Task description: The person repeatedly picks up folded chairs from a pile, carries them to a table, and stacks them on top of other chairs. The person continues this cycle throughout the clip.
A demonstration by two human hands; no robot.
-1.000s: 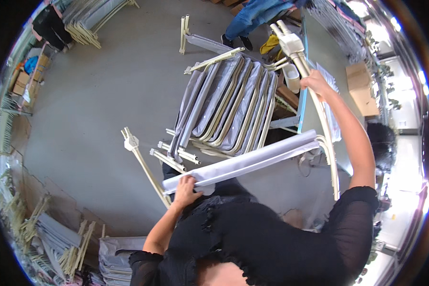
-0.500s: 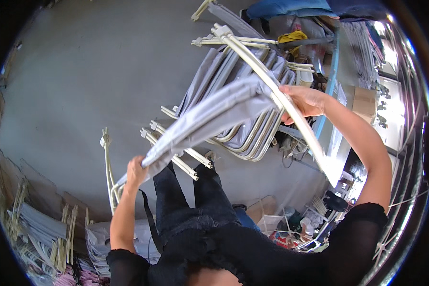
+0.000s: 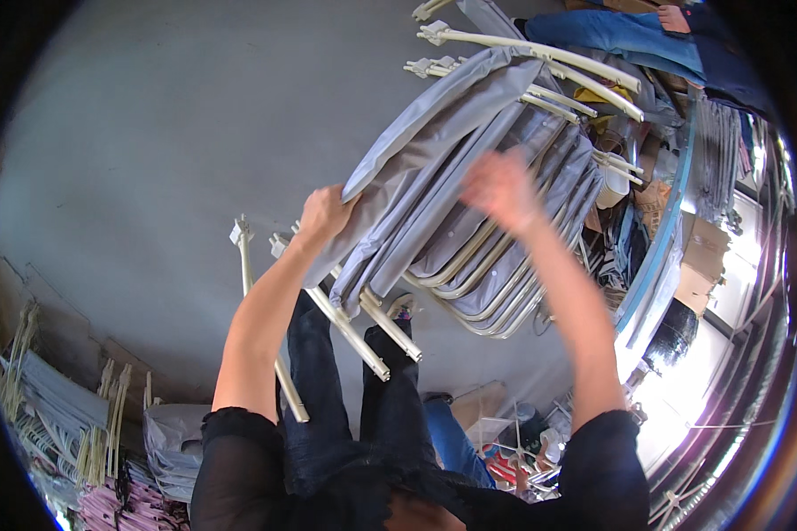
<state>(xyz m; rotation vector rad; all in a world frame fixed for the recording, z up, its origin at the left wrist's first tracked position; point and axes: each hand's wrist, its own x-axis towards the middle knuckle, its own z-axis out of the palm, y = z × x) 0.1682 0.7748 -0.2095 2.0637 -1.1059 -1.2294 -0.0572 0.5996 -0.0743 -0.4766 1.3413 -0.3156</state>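
Observation:
A grey fabric-covered metal frame (image 3: 443,115) with cream tube legs lies slanted on top of a pile of similar frames (image 3: 491,305). My left hand (image 3: 326,212) is closed around its near left edge. Its cream tubes (image 3: 270,327) stick out below that hand, and others (image 3: 540,51) stick out at the far end. My right hand (image 3: 505,190) is over the pile, just right of the top frame. It is smeared by motion, so its fingers cannot be read.
Bare grey floor (image 3: 168,159) spreads to the left. A blue-edged table (image 3: 664,239) stands right of the pile, with cardboard boxes (image 3: 704,252) beyond. Another person's jeans (image 3: 611,40) show at the far right. More grey frames (image 3: 58,403) are stacked at lower left.
The frame has come down from the air onto the pile, farther away. My right hand has let go of its far end and moved nearer the pile's middle. My left hand has moved forward and right.

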